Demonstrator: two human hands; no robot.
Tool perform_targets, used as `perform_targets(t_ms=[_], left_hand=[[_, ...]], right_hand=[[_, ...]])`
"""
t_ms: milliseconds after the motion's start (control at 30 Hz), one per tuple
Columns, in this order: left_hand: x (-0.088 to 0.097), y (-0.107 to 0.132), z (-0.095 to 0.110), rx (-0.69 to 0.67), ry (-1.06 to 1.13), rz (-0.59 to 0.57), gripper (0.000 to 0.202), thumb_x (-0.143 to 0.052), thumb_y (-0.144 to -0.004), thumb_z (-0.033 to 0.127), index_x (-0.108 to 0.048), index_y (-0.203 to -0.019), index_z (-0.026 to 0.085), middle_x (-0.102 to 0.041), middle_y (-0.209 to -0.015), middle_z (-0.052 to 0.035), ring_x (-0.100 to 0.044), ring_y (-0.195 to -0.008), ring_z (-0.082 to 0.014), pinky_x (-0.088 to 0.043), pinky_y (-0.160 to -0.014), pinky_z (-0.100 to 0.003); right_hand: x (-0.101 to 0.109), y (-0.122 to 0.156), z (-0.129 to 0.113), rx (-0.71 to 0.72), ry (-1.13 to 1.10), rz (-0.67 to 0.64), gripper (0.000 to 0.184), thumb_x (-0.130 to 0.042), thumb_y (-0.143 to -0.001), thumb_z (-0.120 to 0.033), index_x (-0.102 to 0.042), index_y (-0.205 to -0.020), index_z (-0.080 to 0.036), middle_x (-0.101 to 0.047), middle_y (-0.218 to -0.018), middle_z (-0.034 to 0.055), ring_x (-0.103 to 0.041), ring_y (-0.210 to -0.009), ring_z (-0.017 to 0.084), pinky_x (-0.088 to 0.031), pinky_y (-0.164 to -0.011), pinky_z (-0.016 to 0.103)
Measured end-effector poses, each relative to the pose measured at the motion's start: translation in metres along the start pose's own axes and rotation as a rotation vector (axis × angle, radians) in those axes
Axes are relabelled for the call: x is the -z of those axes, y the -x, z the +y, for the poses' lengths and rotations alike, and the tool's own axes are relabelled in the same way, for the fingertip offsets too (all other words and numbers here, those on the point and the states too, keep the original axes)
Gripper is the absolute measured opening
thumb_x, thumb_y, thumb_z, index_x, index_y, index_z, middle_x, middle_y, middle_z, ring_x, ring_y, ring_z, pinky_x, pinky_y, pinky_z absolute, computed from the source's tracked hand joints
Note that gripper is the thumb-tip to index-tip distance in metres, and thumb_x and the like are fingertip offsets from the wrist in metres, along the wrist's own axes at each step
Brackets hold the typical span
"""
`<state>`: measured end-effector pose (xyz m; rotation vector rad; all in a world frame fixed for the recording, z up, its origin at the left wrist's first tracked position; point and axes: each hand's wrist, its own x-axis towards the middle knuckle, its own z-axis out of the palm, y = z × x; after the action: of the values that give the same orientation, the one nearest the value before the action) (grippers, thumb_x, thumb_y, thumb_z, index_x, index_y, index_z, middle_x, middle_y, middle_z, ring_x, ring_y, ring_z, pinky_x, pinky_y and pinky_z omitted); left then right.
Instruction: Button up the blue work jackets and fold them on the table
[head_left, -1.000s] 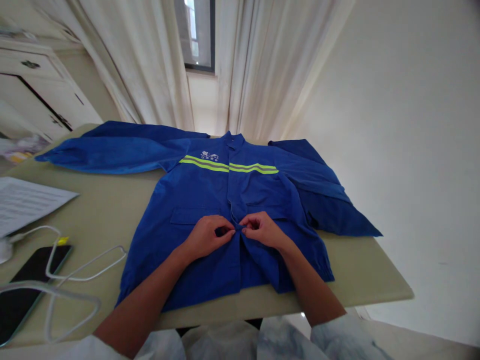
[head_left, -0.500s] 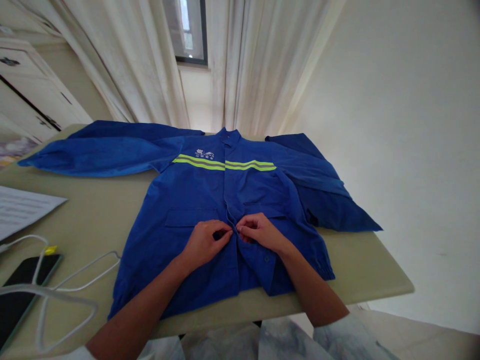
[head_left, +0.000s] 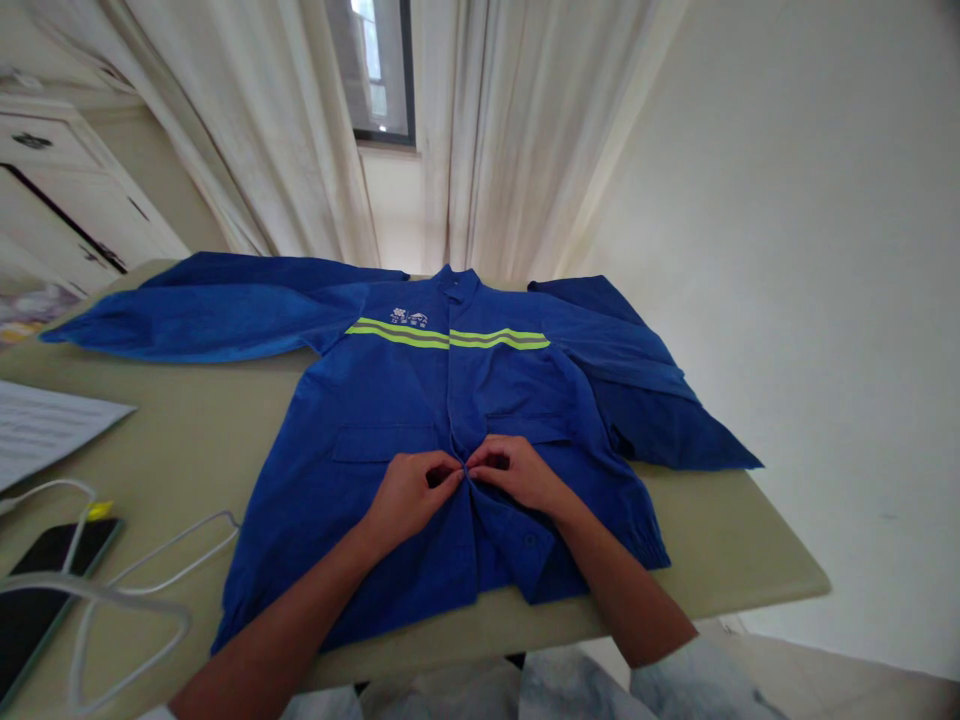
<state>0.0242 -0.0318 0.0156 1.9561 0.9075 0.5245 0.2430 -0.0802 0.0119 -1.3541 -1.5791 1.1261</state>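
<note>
A blue work jacket with a yellow-green and grey chest stripe lies front up, its collar away from me and its sleeves out to the sides. My left hand pinches the edge of its front opening at the lower middle. Facing it, my right hand pinches the other edge, and the fingertips of both hands meet there. Whatever lies between the fingertips is hidden. Below my right hand the front flap is turned back, and a button shows on it.
The jacket lies on a pale green table. To the left are a printed sheet, a dark phone and a looping white cable. A white cabinet, curtains and a wall stand beyond.
My hands have come together, the right one moving slightly left, so the fingertips now touch at the jacket's front edge. The view has tilted up a little.
</note>
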Motion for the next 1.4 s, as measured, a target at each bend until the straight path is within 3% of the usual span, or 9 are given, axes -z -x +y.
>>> perform_targets(t_ms=[167,433,767,1133,1400], left_hand=[[-0.003,-0.002,-0.005,-0.003,-0.035,0.011,0.014,-0.065,-0.090,0.025,-0.074,-0.080,0.019,-0.072,-0.071,0.0020,-0.066,-0.066,-0.0147,-0.041,-0.062,-0.025],[0.004,-0.001,0.001,-0.048,0.097,0.012,0.017,-0.064,-0.097,0.034,-0.075,-0.094,0.021,-0.076,-0.087,0.0003,-0.070,-0.080,-0.0163,-0.047,-0.068,-0.025],[0.005,0.000,0.000,-0.048,0.107,0.015,0.017,-0.067,-0.096,0.036,-0.077,-0.096,0.023,-0.078,-0.088,-0.0003,-0.072,-0.081,-0.0178,-0.049,-0.068,-0.026],[0.008,-0.001,0.001,-0.065,0.125,0.022,0.014,-0.067,-0.096,0.033,-0.077,-0.095,0.023,-0.078,-0.087,0.0009,-0.070,-0.079,-0.0160,-0.051,-0.072,-0.025],[0.004,0.000,0.003,-0.032,0.125,0.032,0.014,-0.068,-0.094,0.034,-0.077,-0.094,0.022,-0.078,-0.085,0.0007,-0.071,-0.077,-0.0162,-0.051,-0.070,-0.025]], right_hand=[[-0.012,0.000,-0.006,0.061,0.040,0.059,0.008,-0.078,-0.088,-0.029,-0.079,-0.086,-0.021,-0.066,-0.079,0.0004,-0.059,-0.072,0.014,-0.043,-0.065,0.025],[0.001,0.002,-0.010,0.062,0.085,0.074,0.006,-0.078,-0.089,-0.026,-0.079,-0.088,-0.021,-0.070,-0.082,0.0011,-0.062,-0.073,0.014,-0.045,-0.065,0.025],[-0.001,0.003,-0.010,0.142,0.145,0.094,0.007,-0.071,-0.085,-0.013,-0.074,-0.083,-0.019,-0.065,-0.081,0.0005,-0.061,-0.068,0.012,-0.047,-0.063,0.024],[-0.002,0.002,-0.009,0.212,0.169,0.109,0.004,-0.071,-0.091,-0.021,-0.074,-0.088,-0.020,-0.066,-0.082,0.0018,-0.062,-0.070,0.014,-0.048,-0.063,0.025],[-0.004,0.005,-0.006,0.277,0.205,0.094,0.007,-0.071,-0.086,-0.014,-0.071,-0.088,-0.020,-0.064,-0.086,0.0016,-0.059,-0.068,0.012,-0.047,-0.062,0.025]])
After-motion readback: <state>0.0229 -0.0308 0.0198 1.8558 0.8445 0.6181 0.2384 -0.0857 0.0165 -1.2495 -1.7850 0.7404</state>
